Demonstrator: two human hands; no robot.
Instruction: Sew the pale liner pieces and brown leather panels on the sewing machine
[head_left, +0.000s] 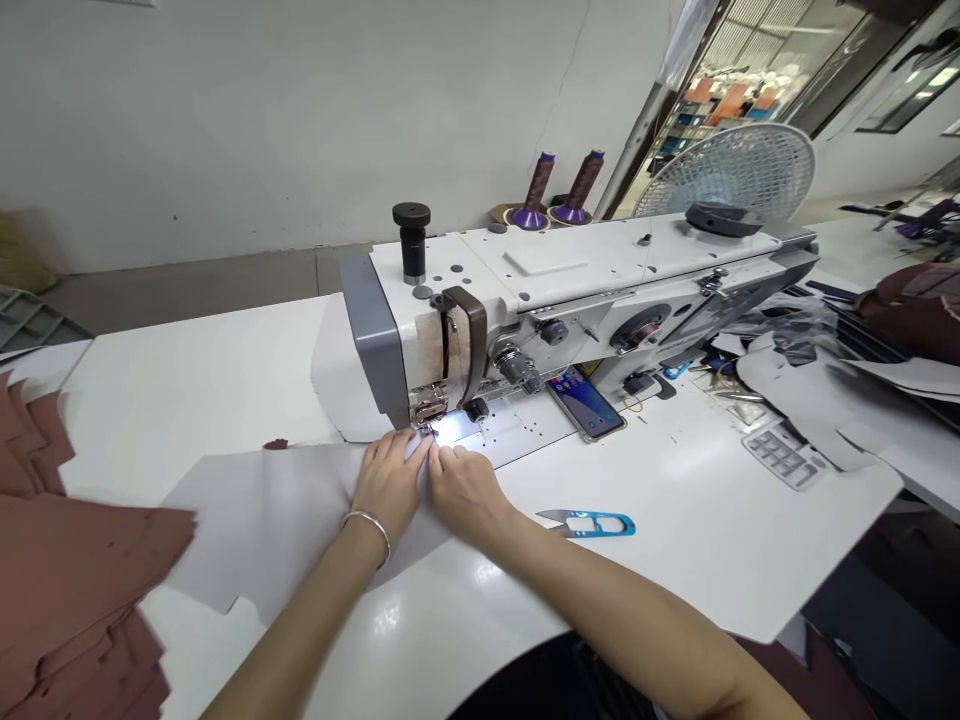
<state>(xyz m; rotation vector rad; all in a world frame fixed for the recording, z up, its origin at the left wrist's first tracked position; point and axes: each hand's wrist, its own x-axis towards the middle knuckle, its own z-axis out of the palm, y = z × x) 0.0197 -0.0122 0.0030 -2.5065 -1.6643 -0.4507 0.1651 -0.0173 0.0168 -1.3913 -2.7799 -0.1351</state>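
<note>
Carefully, my left hand [386,482] and right hand [463,490] press closed fingers [444,457] onto the flat pale grey sheet [262,520] beside the steel presser foot [427,430], where one slip could drag them underneath

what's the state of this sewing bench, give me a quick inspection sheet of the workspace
surface: white sewing table, glossy
job's things: pale grey sheet reaching the presser foot of the white sewing machine
clutter: stacked reddish-brown cut pieces at left; phone, blue thread snips; pale offcuts and a grey keypad-like tray at right
grippers: left hand and right hand, both on the sheet beside the foot
cables: thin strand by the phone, thread or wire, cannot tell
surroundings: two purple thread cones, white fan, grey wall
</note>
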